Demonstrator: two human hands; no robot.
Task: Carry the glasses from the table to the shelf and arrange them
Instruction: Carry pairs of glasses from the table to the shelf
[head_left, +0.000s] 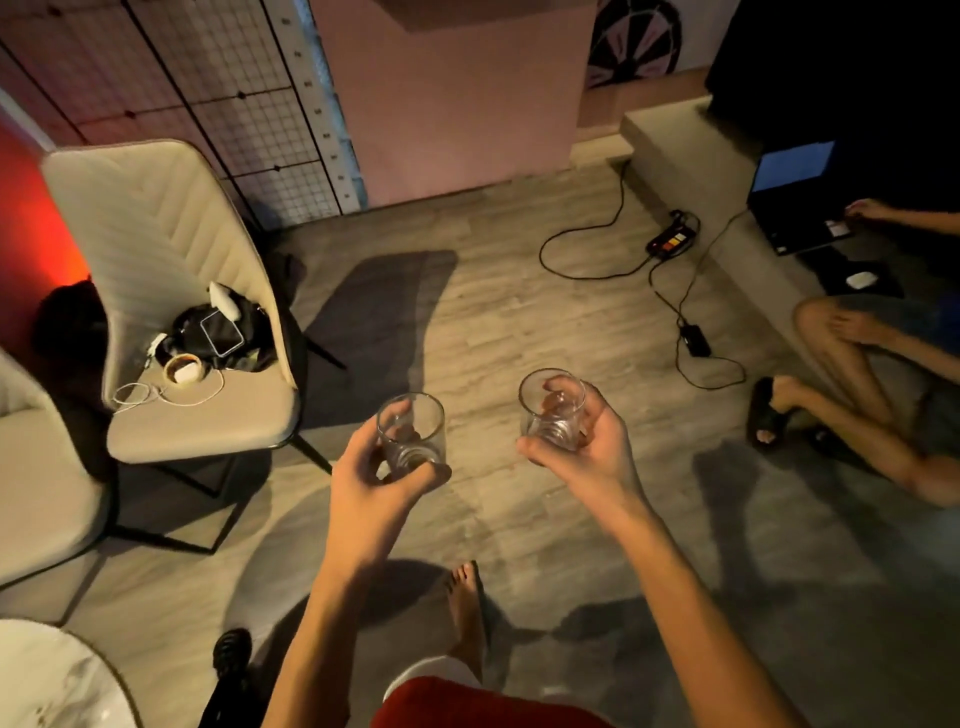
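Note:
I hold two clear, empty tumblers out over the wooden floor. My left hand (376, 480) grips the left glass (411, 432) near its base, fingers wrapped around the lower half. My right hand (592, 447) is closed on the right glass (552, 408) from the side and below. Both glasses stand roughly upright, a short gap between them. The white round table (49, 675) shows only as a corner at the bottom left. No shelf is in view.
A beige chair (171, 270) with a black bag, phone and cables stands at left; a second chair (36, 467) is nearer. A person sits on the floor at right (852, 374) by a laptop (795, 202). Power strip and cables (670, 241) cross the floor ahead.

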